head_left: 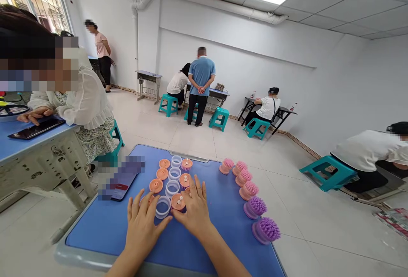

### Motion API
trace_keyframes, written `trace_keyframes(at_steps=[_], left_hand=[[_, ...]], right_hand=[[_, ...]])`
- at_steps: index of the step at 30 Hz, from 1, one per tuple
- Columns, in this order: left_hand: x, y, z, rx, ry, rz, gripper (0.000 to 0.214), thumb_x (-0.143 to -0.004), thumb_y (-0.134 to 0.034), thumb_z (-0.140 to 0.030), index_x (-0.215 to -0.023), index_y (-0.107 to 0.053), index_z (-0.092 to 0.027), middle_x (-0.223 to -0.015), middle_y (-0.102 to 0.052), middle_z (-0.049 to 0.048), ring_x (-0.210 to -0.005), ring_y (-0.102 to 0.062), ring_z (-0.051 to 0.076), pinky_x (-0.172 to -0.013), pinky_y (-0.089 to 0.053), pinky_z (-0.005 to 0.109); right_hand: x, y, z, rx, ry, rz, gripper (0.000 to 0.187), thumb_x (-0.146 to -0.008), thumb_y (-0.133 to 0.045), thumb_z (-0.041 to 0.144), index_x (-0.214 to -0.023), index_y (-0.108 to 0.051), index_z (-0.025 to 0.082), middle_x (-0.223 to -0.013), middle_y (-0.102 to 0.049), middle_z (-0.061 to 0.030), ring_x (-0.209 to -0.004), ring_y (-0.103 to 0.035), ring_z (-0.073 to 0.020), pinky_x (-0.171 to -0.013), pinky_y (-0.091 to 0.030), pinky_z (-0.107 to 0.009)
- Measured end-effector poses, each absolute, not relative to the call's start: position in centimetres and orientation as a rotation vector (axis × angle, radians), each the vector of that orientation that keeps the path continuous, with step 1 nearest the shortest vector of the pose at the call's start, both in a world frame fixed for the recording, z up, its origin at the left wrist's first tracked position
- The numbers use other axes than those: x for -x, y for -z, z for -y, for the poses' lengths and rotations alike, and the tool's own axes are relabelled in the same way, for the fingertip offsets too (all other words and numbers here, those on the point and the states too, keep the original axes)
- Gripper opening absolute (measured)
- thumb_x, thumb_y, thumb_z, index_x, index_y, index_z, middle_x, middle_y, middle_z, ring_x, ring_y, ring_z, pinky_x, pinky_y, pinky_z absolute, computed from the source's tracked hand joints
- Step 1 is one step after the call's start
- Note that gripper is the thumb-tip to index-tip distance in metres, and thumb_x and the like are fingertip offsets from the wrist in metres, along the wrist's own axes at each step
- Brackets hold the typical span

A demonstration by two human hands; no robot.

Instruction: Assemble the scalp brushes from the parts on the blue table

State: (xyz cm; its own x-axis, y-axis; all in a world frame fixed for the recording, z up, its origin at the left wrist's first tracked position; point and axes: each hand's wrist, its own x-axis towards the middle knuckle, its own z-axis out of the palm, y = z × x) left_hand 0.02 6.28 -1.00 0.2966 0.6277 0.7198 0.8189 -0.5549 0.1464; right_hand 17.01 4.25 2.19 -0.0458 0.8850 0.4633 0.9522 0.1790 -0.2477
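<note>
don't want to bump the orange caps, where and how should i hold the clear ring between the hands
Perhaps pinch the clear ring by its outer wall, coming from the near side: it is round and open on top, with orange caps to either side and another ring behind.

Spread fingers of the left hand [143, 217] crowd the nearest clear ring [162, 216] from its left; the right hand [195, 209] blocks its right, at an orange disc with a white peg [179, 200]. Beyond that ring, more clear rings [172, 194] and orange discs [156, 185] leave only narrow gaps. Nearer than it, bare blue desktop [178, 247] opens between the forearms. Well to its right, a broad free lane ends at pink and purple brushes [248, 190].
</note>
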Motion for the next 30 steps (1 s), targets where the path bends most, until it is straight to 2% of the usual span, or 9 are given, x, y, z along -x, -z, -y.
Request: trace_keyframes(at_steps=[4, 7, 10, 15, 18, 21, 24, 26, 30], left_hand=[[-0.6, 1.2, -6.1, 2.337, 1.03, 1.392, 0.036, -0.071, -0.061, -0.034, -0.102, -0.06, -0.016, -0.113, -0.06, 0.0136, -0.118, -0.039, 0.038, -0.1, -0.016, 0.059], [-0.6, 1.2, -6.0, 2.385, 1.025, 1.436, 0.03, -0.073, -0.058, -0.029, -0.101, -0.059, -0.017, -0.112, -0.062, 0.0124, -0.12, -0.039, 0.036, -0.101, -0.013, 0.06], [-0.5, 1.4, -6.0, 2.446, 1.075, 1.431, 0.032, -0.073, -0.059, -0.028, -0.102, -0.056, -0.018, -0.105, -0.066, 0.0125, -0.114, -0.047, 0.033, -0.101, -0.01, 0.061], [-0.8, 0.5, -6.6, 2.557, 1.293, 1.407, 0.033, -0.07, -0.062, -0.026, -0.102, -0.054, -0.022, -0.103, -0.067, 0.0102, -0.106, -0.056, 0.03, -0.1, -0.013, 0.062], [-1.6, -1.6, -7.7, 2.677, 1.48, 1.408, 0.035, -0.067, -0.064, -0.026, -0.102, -0.056, -0.024, -0.107, -0.065, 0.0086, -0.107, -0.055, 0.029, -0.102, -0.014, 0.061], [-3.0, -4.5, -8.9, 2.863, 1.731, 1.47, 0.039, -0.063, -0.067, -0.026, -0.101, -0.056, -0.023, -0.105, -0.065, 0.0071, -0.107, -0.055, 0.029, -0.1, -0.027, 0.056], [-4.9, -6.6, -10.0, 3.092, 2.07, 1.478, 0.041, -0.064, -0.067, -0.027, -0.103, -0.054, -0.023, -0.107, -0.062, 0.0073, -0.102, -0.057, 0.026, -0.089, -0.045, 0.043], [-6.1, -7.0, -10.4, 3.17, 2.325, 1.39, 0.043, -0.063, -0.069, -0.027, -0.102, -0.054, -0.023, -0.104, -0.061, 0.0058, -0.097, -0.059, 0.024, -0.084, -0.048, 0.038], [-7.2, -5.9, -10.6, 3.154, 2.714, 1.36, 0.051, -0.058, -0.075, -0.033, -0.102, -0.052, -0.022, -0.095, -0.062, 0.0046, -0.086, -0.061, 0.022, -0.077, -0.05, 0.034]], right_hand=[[-16.9, -2.4, -4.1, 1.704, 0.125, 1.955, 0.025, -0.062, -0.066, 0.033, -0.081, -0.063, 0.016, -0.139, -0.036, -0.0164, -0.131, -0.021, -0.0355, -0.105, -0.015, -0.055], [-17.0, -2.4, -3.7, 1.651, 0.112, 1.946, 0.027, -0.062, -0.066, 0.027, -0.086, -0.062, 0.015, -0.138, -0.036, -0.0181, -0.13, -0.023, -0.036, -0.104, -0.019, -0.055], [-17.3, -2.3, -3.3, 1.514, 0.135, 1.936, 0.033, -0.063, -0.063, 0.021, -0.094, -0.058, 0.014, -0.136, -0.038, -0.0188, -0.129, -0.026, -0.0351, -0.101, -0.027, -0.054], [-17.8, -2.9, -2.8, 1.299, 0.076, 1.82, 0.045, -0.069, -0.059, 0.014, -0.112, -0.049, 0.019, -0.118, -0.054, -0.0139, -0.116, -0.046, -0.0286, -0.093, -0.043, -0.045], [-18.4, -4.5, -3.0, 1.228, -0.013, 1.736, 0.052, -0.067, -0.06, 0.012, -0.116, -0.045, 0.022, -0.109, -0.057, -0.0108, -0.105, -0.054, -0.0258, -0.088, -0.047, -0.042], [-19.4, -6.6, -3.6, 1.221, -0.157, 1.647, 0.052, -0.065, -0.064, 0.011, -0.112, -0.047, 0.023, -0.105, -0.056, -0.0085, -0.098, -0.056, -0.0235, -0.086, -0.048, -0.038], [-20.5, -8.4, -4.5, 1.166, -0.285, 1.528, 0.049, -0.064, -0.065, 0.01, -0.109, -0.049, 0.024, -0.101, -0.053, -0.006, -0.093, -0.056, -0.0207, -0.082, -0.05, -0.034], [-21.1, -8.8, -4.9, 1.085, -0.328, 1.465, 0.049, -0.064, -0.063, 0.008, -0.108, -0.05, 0.025, -0.1, -0.052, -0.0049, -0.092, -0.056, -0.0193, -0.079, -0.051, -0.032], [-21.5, -7.7, -5.3, 1.002, -0.418, 1.361, 0.049, -0.064, -0.06, 0.006, -0.109, -0.051, 0.024, -0.097, -0.055, -0.0041, -0.086, -0.059, -0.0178, -0.073, -0.053, -0.029]])
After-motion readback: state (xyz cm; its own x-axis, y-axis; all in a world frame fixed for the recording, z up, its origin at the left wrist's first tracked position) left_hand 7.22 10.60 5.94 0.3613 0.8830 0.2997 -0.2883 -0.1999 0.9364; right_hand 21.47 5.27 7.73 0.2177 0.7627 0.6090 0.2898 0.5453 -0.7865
